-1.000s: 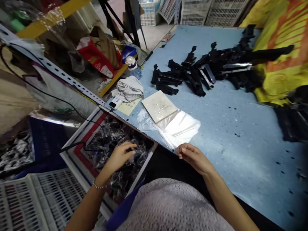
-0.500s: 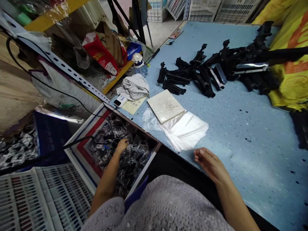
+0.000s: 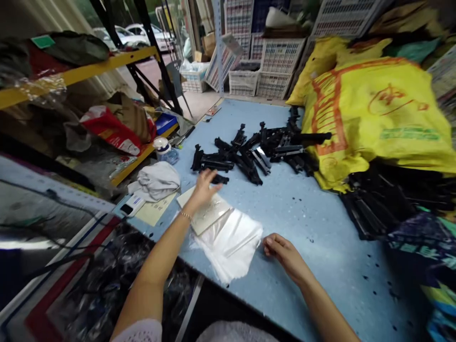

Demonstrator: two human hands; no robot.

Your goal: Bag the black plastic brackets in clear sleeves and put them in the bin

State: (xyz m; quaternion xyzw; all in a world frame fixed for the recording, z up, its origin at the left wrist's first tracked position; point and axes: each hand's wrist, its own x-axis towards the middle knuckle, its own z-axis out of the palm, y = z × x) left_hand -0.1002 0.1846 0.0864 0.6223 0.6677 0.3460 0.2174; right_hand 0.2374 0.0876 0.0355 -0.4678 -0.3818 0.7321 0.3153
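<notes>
One red-lettered yellow bag; left hand spread near black parts, right hand curled together.

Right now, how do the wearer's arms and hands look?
No gloves. Left hand: beaded bracelet at the wrist, pale lilac-grey sleeve farther up the arm. Right hand: bare wrist and forearm, no sleeve in view.

Daylight from back left, by parked cars. Shelf underside dim. White plastic sheets glare; tabletop has soft sheen. Wide-angle stretch, blurry edges, lower corners dark.
</notes>
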